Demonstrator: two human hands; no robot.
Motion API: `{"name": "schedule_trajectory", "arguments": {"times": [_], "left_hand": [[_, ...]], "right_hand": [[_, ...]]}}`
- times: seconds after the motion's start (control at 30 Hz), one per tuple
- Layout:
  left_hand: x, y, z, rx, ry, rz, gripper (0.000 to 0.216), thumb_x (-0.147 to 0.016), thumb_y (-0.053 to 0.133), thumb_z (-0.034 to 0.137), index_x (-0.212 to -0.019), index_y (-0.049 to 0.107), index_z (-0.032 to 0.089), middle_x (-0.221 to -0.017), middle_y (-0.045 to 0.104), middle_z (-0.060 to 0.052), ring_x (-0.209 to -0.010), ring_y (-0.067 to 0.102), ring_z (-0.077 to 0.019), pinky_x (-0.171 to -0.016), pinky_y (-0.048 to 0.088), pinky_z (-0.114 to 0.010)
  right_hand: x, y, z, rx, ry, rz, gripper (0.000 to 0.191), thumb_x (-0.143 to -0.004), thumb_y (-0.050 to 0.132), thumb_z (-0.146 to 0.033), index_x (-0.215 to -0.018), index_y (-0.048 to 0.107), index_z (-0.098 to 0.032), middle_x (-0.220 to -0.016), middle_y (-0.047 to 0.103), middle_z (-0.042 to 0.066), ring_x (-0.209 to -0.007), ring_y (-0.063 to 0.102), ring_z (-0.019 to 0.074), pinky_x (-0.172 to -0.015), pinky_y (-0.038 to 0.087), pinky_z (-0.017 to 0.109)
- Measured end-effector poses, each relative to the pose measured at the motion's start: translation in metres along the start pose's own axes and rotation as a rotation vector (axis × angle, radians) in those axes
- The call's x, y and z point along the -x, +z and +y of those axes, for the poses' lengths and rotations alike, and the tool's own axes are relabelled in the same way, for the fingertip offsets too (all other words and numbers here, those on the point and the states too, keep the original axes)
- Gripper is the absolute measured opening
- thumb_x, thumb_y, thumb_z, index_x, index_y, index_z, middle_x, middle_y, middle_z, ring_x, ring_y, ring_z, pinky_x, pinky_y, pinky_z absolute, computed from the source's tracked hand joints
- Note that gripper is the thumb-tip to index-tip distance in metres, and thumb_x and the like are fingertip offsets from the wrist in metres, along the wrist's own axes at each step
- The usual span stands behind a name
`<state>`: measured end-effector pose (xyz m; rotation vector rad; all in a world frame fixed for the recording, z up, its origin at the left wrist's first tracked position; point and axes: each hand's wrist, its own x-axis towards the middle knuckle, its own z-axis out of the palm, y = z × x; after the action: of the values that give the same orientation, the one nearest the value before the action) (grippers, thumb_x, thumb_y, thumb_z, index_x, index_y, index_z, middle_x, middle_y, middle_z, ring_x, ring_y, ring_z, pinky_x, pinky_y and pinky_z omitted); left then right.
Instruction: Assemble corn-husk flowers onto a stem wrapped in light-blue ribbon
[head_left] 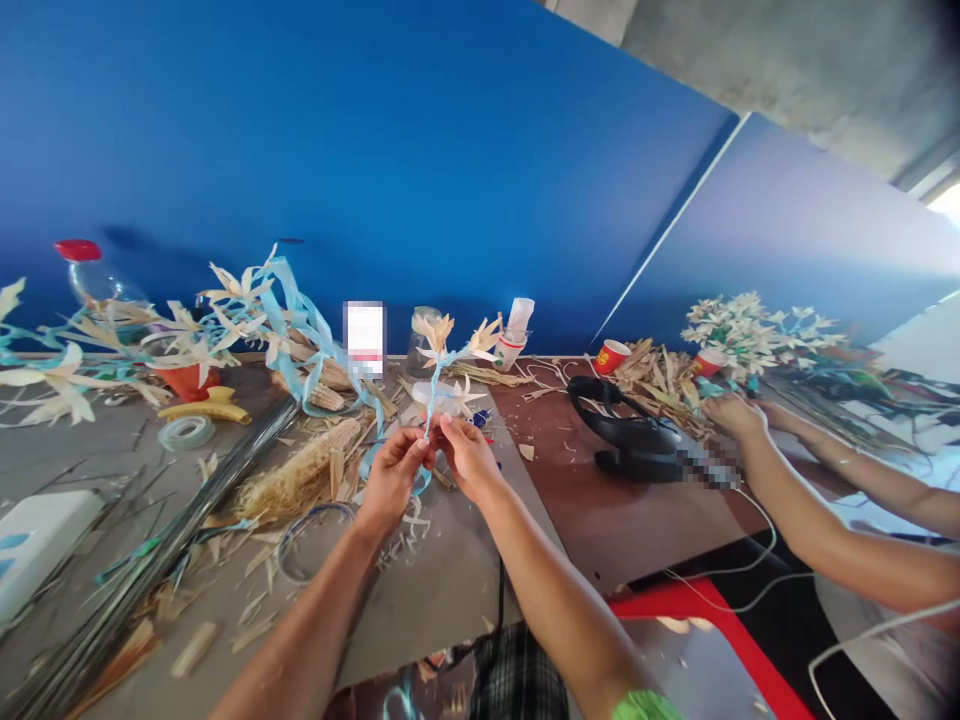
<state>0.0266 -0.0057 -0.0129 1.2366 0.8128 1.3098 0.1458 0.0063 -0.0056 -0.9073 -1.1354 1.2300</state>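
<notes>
In the middle of the head view I hold a corn-husk flower stem (434, 388) upright. It is wrapped in light blue paper tape, forks near the top and carries cream husk petals. My left hand (394, 478) is closed around the lower stem with thumb and fingers pinched. Just beside it, my right hand (474, 458) pinches the same stem, fingertips close to the left ones. Loose light blue tape (421, 486) curls below the fingers; where its end is held is hidden. Behind the hands stand a lidded jar (426, 340) and a white round lid (436, 397).
To the left lie corn cobs (330, 447), a bundle of dark wires (187, 505), a clear tape roll (185, 432) and husk flowers (56, 385). On the right are a black headset-like object (626, 430), a red paper cup (611, 357) and a co-worker's arms (795, 500). A blue wall (375, 150) stands behind.
</notes>
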Motion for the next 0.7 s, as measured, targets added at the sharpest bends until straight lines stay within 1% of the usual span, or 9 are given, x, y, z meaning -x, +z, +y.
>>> {"name": "schedule_trajectory", "arguments": {"times": [0.07, 0.13, 0.23, 0.3, 0.37, 0.43, 0.5, 0.6, 0.7], "left_hand": [[0.000, 0.002, -0.002, 0.047, -0.032, -0.050, 0.028, -0.077, 0.062, 0.045, -0.081, 0.055, 0.018, -0.063, 0.055, 0.001, -0.059, 0.051, -0.0109, -0.061, 0.044, -0.026], [0.000, 0.004, -0.005, 0.082, -0.062, -0.087, 0.029, -0.075, 0.065, 0.044, -0.079, 0.057, 0.017, -0.063, 0.056, 0.001, -0.059, 0.051, -0.0104, -0.061, 0.044, -0.025], [0.000, 0.004, -0.007, 0.126, -0.109, -0.113, 0.028, -0.073, 0.069, 0.042, -0.078, 0.060, 0.016, -0.064, 0.058, 0.001, -0.059, 0.051, -0.0097, -0.061, 0.042, -0.024], [0.000, 0.003, -0.007, 0.144, -0.128, -0.113, 0.027, -0.073, 0.069, 0.040, -0.078, 0.061, 0.015, -0.064, 0.059, 0.001, -0.060, 0.052, -0.0095, -0.062, 0.042, -0.023], [-0.001, 0.001, -0.005, 0.169, -0.132, -0.083, 0.026, -0.072, 0.070, 0.039, -0.078, 0.061, 0.015, -0.064, 0.059, 0.001, -0.060, 0.052, -0.0092, -0.062, 0.042, -0.023], [-0.002, -0.002, -0.002, 0.208, -0.124, -0.029, 0.027, -0.071, 0.071, 0.040, -0.079, 0.060, 0.016, -0.063, 0.058, 0.002, -0.058, 0.050, -0.0085, -0.060, 0.041, -0.022], [-0.002, -0.004, 0.000, 0.229, -0.113, 0.020, 0.029, -0.070, 0.071, 0.042, -0.079, 0.058, 0.017, -0.061, 0.055, 0.003, -0.056, 0.048, -0.0078, -0.057, 0.039, -0.021], [-0.003, -0.004, 0.002, 0.127, -0.089, 0.093, 0.029, -0.072, 0.068, 0.043, -0.077, 0.057, 0.017, -0.059, 0.053, 0.004, -0.052, 0.045, -0.0070, -0.050, 0.035, -0.019], [-0.002, -0.002, -0.002, -0.109, -0.051, 0.177, 0.025, -0.074, 0.064, 0.041, -0.078, 0.059, 0.016, -0.058, 0.051, 0.004, -0.050, 0.044, -0.0076, -0.047, 0.032, -0.020]], "right_hand": [[0.001, 0.003, -0.002, -0.107, 0.042, -0.023, 0.043, -0.075, 0.061, -0.056, -0.088, 0.070, -0.016, -0.059, 0.057, 0.000, -0.049, 0.051, 0.0114, -0.042, 0.042, 0.024], [0.002, 0.002, -0.006, -0.174, 0.099, -0.018, 0.039, -0.071, 0.067, -0.053, -0.086, 0.070, -0.017, -0.055, 0.053, -0.003, -0.041, 0.046, 0.0096, -0.036, 0.038, 0.023], [0.003, -0.001, -0.011, -0.200, 0.152, 0.011, 0.037, -0.066, 0.072, -0.049, -0.082, 0.070, -0.016, -0.055, 0.054, -0.003, -0.039, 0.044, 0.0088, -0.034, 0.037, 0.024], [0.003, -0.002, -0.012, -0.204, 0.163, 0.000, 0.039, -0.064, 0.073, -0.050, -0.082, 0.070, -0.016, -0.059, 0.056, -0.002, -0.041, 0.046, 0.0088, -0.036, 0.038, 0.023], [0.003, -0.002, -0.013, -0.232, 0.175, -0.049, 0.042, -0.065, 0.072, -0.054, -0.083, 0.070, -0.016, -0.063, 0.060, 0.000, -0.046, 0.048, 0.0092, -0.041, 0.040, 0.023], [0.002, -0.003, -0.014, -0.293, 0.191, -0.107, 0.046, -0.065, 0.070, -0.058, -0.084, 0.070, -0.016, -0.068, 0.063, 0.002, -0.054, 0.053, 0.0106, -0.049, 0.044, 0.024], [0.002, -0.005, -0.015, -0.354, 0.198, -0.113, 0.046, -0.064, 0.071, -0.057, -0.087, 0.070, -0.017, -0.075, 0.065, 0.003, -0.062, 0.057, 0.0122, -0.059, 0.047, 0.026], [0.001, -0.006, -0.016, -0.358, 0.162, 0.006, 0.043, -0.063, 0.074, -0.051, -0.091, 0.068, -0.018, -0.080, 0.064, 0.003, -0.069, 0.058, 0.0127, -0.065, 0.046, 0.026], [0.000, -0.002, -0.014, -0.223, 0.091, 0.123, 0.042, -0.065, 0.073, -0.049, -0.091, 0.066, -0.017, -0.079, 0.062, 0.002, -0.069, 0.056, 0.0121, -0.065, 0.043, 0.025]]}}
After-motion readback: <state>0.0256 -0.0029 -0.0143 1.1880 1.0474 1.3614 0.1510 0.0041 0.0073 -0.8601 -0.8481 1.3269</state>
